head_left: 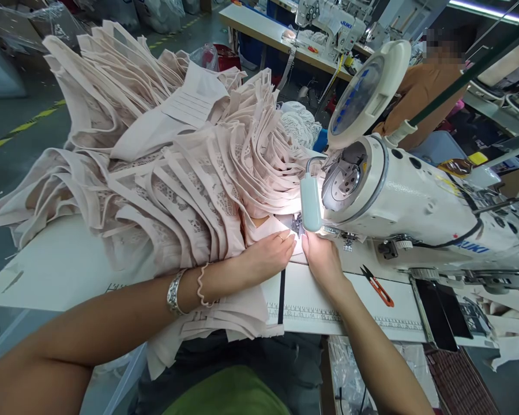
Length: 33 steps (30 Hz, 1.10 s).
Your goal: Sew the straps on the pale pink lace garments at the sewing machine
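A pale pink fabric piece [271,227] lies under the needle area of a white sewing machine [398,190], lit by a small lamp [311,203]. My left hand [270,255], fingers pressed together, grips this piece just left of the presser foot [297,225]. Close on the right, my right hand [322,260] pinches the edge of the same piece; its fingertips are partly hidden beneath the lamp. A large heap of pale pink lace-trimmed garments [190,184] spreads over the table beside and behind my left arm.
Orange-handled thread snips [377,285] lie right of my right hand, near a dark phone-like object [441,314]. A round magnifier [367,95] stands above the machine head. A printed ruler [303,313] runs along the table's front. Beyond, a person in orange [428,95] sits near another machine [333,26].
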Motion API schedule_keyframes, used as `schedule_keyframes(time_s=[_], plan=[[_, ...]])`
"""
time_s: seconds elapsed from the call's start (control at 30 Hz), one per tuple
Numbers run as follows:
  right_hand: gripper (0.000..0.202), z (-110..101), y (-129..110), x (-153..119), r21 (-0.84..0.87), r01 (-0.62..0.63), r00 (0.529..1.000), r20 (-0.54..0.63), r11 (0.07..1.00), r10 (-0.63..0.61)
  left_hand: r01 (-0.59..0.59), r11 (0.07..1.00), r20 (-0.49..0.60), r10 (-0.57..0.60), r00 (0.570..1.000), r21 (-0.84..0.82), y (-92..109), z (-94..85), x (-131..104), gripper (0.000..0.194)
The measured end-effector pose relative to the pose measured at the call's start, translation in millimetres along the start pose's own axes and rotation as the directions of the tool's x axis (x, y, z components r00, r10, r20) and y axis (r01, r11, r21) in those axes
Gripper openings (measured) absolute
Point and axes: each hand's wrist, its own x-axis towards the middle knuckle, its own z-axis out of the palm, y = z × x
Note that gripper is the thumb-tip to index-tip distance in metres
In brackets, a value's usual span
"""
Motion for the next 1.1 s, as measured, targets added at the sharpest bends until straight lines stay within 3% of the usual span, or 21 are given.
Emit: schedule_keyframes(time_s=[0.1,0.13,0.2,0.3,0.57,0.7,0.83,0.97,1.1], plan=[[0.025,8,-9,-5,0.034,-0.057,0.998,-0.025,0.998,0.058,0.180,0.962,-0.060,-0.196,0.979,-0.204,-6,2.2,-2,0.033],[0.025,10,-10,-7,0.045,-0.069,0.996,-0.046,0.997,0.071,0.192,0.944,-0.079,-0.220,0.972,-0.270,-6,3.1,-3,0.035],[0.020,13,-10,-11,0.083,-0.069,0.994,-0.081,0.994,0.075,0.110,0.936,-0.110,-0.155,0.982,-0.334,-4,4.8,-5,0.041],[0.015,15,-7,-14,0.156,-0.049,0.993,-0.096,0.987,0.064,-0.024,0.969,-0.096,0.001,0.995,-0.244,5,7.8,-9,0.045],[0.027,8,1,-15,0.260,-0.018,0.997,-0.071,0.965,0.038,-0.043,0.999,-0.100,0.046,0.994,0.034,12,16.0,-10,0.044],[0.026,7,21,-20,0.434,0.155,0.988,-0.048,0.887,-0.149,-0.072,0.997,-0.156,0.077,0.985,0.039,11,17.0,-7,0.037],[0.037,18,37,-27,0.377,0.385,0.916,-0.267,0.843,-0.300,-0.091,0.994,-0.203,0.100,0.974,0.056,10,20.4,-4,0.034],[0.035,28,33,-29,0.278,0.468,0.860,-0.361,0.839,-0.361,-0.071,0.997,-0.189,0.064,0.980,-0.031,10,18.6,-1,0.029],[0.033,28,22,-27,0.176,0.473,0.841,-0.381,0.863,-0.383,0.031,0.990,-0.142,-0.050,0.989,-0.136,6,4.5,-1,0.023]])
